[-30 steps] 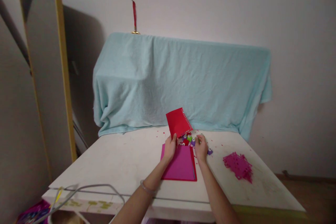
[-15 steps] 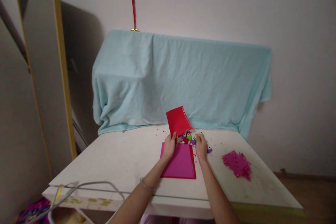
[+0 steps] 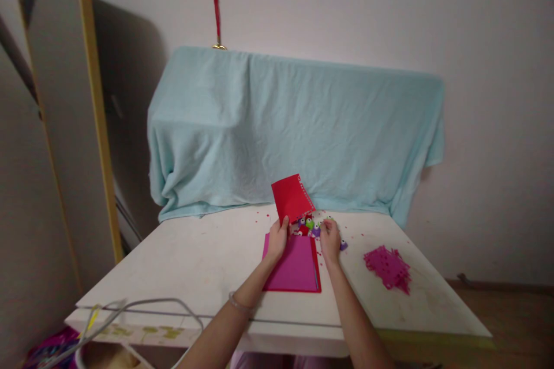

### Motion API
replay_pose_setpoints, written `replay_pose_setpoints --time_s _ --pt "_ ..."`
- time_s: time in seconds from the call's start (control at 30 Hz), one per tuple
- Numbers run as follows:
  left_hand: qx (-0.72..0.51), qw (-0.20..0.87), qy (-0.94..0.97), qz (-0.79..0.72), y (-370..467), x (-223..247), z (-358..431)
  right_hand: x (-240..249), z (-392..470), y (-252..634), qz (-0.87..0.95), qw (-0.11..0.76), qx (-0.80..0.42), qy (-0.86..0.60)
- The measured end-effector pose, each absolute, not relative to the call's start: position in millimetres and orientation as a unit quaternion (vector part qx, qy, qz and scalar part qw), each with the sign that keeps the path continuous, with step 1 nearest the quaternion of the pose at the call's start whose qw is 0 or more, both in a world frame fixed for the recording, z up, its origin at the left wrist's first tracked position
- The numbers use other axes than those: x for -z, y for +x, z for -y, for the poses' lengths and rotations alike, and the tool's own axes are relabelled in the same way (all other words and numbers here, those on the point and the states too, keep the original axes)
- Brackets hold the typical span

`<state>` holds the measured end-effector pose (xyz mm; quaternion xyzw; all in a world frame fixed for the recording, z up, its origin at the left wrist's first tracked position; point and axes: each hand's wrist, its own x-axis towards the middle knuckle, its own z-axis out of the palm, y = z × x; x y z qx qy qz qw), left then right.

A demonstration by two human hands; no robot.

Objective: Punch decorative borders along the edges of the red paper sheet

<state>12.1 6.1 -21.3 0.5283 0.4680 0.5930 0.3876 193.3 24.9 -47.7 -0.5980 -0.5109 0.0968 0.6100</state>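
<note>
My left hand (image 3: 279,237) is closed on the lower corner of a red sheet of paper (image 3: 291,197), held up with its perforated right edge slanting. My right hand (image 3: 330,237) has its fingers curled in beside several small red, green and purple craft punches (image 3: 316,230) with white eye-like dots. Whatever those fingers hold, if anything, I cannot make out. Below and between the hands lies a stack of magenta paper (image 3: 292,264), with a red sheet (image 3: 319,277) showing along its right and bottom edges.
On the right of the white table (image 3: 194,259) sits a heap of cut-up magenta paper scraps (image 3: 388,267). Tiny red bits are scattered around the punches. A pale blue cloth (image 3: 294,127) drapes over something at the back. Grey cables (image 3: 151,301) loop at the front left edge.
The whole view has shifted slightly left. Both hands stay in nearly the same places, and the left one still holds the red sheet up.
</note>
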Motion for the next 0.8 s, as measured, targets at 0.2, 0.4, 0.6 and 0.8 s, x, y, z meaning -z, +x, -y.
replay_pose_setpoints --time_s 0.2,0.4,0.6,0.8 --pt "-0.592 0.392 0.529 -0.465 11.4 22.3 -6.6 45.3 -24.2 193.0 0.491 0.615 -0.1 -0.609" --pt "-0.586 0.377 0.535 -0.478 10.3 23.2 -7.5 47.9 -26.1 193.9 0.493 0.62 -0.099 -0.603" --pt "-0.585 0.371 0.541 -0.478 10.3 28.0 -10.6 50.0 -27.6 195.4 0.496 0.614 -0.112 -0.603" --pt "-0.586 0.371 0.54 -0.476 10.0 30.5 -12.0 50.9 -28.0 196.4 0.492 0.613 -0.123 -0.606"
